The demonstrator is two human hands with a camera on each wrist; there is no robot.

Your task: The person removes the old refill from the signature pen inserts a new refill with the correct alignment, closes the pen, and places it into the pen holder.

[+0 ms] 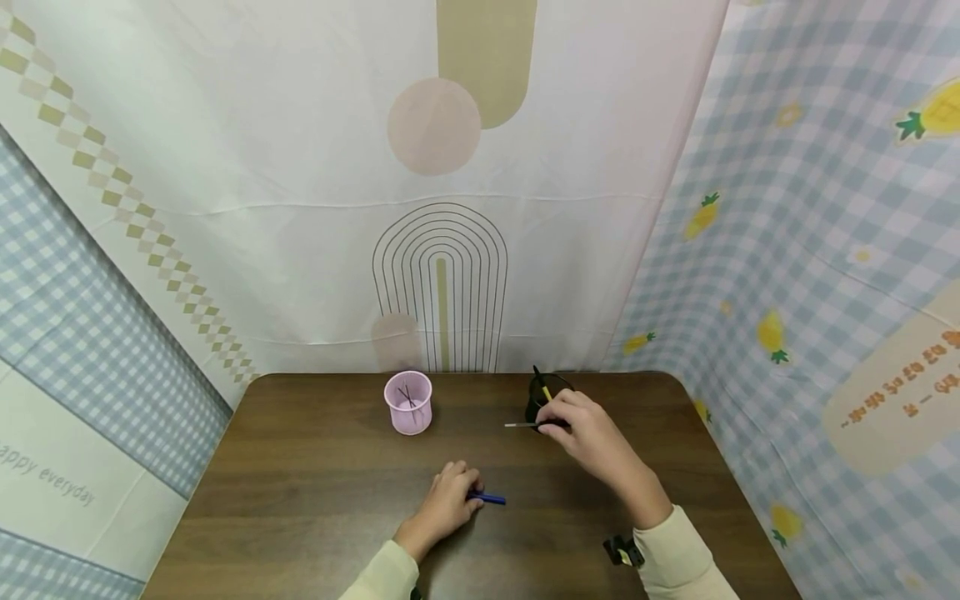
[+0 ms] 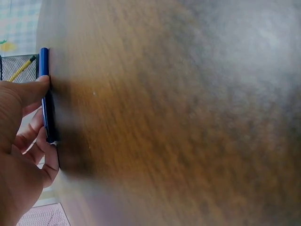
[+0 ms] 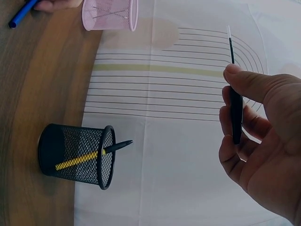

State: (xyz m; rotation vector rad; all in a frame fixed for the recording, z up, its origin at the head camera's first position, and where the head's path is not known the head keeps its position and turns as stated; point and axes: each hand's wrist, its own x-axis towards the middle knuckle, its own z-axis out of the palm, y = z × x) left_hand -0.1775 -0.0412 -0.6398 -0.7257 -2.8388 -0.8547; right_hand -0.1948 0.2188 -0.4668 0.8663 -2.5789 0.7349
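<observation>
My left hand [image 1: 448, 500] rests low over the table and pinches a blue pen [image 1: 491, 499] between thumb and fingers. In the left wrist view the pen [image 2: 44, 63] lies along the tabletop, its darker end by the curled fingertips. Raised beside the black mesh cup [image 3: 51, 149], my right hand [image 3: 263, 122] grips a slim black-handled tool [image 3: 236, 117] with a thin shaft and pale tip; its exact kind I cannot tell. Inside that cup leans a yellow-and-black pen [image 3: 82, 161], its black end above the rim.
A pink mesh cup [image 1: 409, 417] with thin dark sticks in it stands at the back left of the brown wooden table [image 1: 300, 500]. Behind the table hangs a white patterned cloth [image 1: 315, 275]. Checked cloth [image 1: 750, 208] closes off the right side.
</observation>
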